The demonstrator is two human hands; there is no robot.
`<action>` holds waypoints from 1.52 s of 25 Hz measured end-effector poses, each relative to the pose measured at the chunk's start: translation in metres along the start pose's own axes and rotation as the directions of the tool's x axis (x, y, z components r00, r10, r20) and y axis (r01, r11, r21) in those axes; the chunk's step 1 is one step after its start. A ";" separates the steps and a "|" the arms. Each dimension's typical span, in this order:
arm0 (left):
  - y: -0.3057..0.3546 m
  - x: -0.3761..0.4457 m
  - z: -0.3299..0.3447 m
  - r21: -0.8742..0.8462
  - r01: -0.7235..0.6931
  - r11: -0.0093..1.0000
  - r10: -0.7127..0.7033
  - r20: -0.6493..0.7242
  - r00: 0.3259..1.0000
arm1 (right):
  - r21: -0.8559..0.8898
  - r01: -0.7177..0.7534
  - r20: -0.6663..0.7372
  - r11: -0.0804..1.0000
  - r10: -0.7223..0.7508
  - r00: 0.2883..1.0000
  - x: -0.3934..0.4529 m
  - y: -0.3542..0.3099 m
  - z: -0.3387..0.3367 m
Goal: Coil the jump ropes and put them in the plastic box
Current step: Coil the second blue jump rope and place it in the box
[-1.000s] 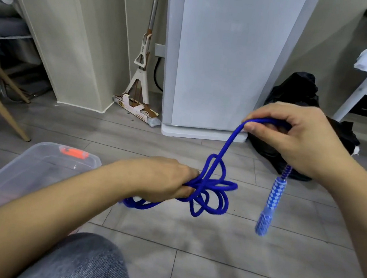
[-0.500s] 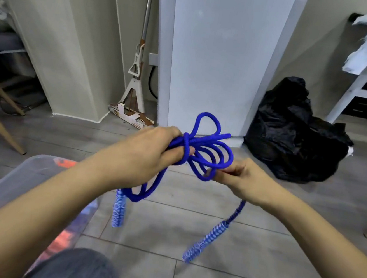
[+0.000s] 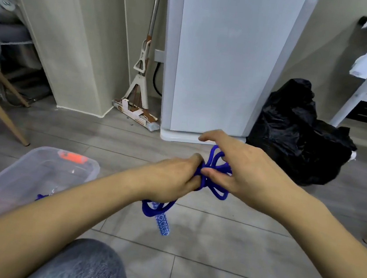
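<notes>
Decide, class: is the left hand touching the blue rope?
Touching. The head view shows the left hand with its fingers curled round the bundled blue rope, gripping it at the middle of the coil.

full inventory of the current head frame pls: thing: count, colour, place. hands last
jump rope: 1, blue, bunched in loops between both hands, above the floor
rope handle: 1 visible, blue-and-white pattern, hanging below the left hand
plastic box: 1, clear with an orange latch, floor at left; something blue inside
mop: 1, white and brown, leaning by the wall
appliance: 1, white, centre back
bag: 1, black, floor at right
shelf frame: 1, white, far right
chair legs: wooden, far left
left hand: grips the loops
right hand: thumb on the rope, forefinger extended
</notes>
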State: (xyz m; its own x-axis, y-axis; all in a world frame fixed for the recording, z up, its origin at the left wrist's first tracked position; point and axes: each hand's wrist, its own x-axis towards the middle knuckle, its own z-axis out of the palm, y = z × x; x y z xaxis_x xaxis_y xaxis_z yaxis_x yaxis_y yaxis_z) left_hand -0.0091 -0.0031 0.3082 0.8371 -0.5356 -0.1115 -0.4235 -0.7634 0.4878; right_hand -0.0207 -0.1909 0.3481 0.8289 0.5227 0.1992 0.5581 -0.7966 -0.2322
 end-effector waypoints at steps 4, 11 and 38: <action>0.001 -0.012 0.000 -0.145 0.006 0.989 0.001 0.047 0.999 | -0.010 0.001 0.147 1.000 0.000 0.989 -0.001 0.017 0.009; -0.009 -0.013 0.003 -0.325 0.047 0.944 -0.002 0.137 0.991 | 0.052 0.021 0.083 0.998 -0.025 0.996 0.000 0.022 0.012; -0.050 -0.004 -0.008 -0.119 0.084 0.989 -0.134 -0.518 0.845 | -0.056 -0.083 0.096 0.995 0.088 0.991 -0.007 0.014 0.003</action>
State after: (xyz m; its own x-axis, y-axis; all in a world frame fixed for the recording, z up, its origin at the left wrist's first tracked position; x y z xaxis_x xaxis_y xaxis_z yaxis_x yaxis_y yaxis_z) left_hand 0.0116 0.0400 0.2908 0.9433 -0.1631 0.2892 -0.3076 -0.7574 0.5760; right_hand -0.0185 -0.2043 0.3411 0.8748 0.4769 0.0855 0.4841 -0.8532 -0.1941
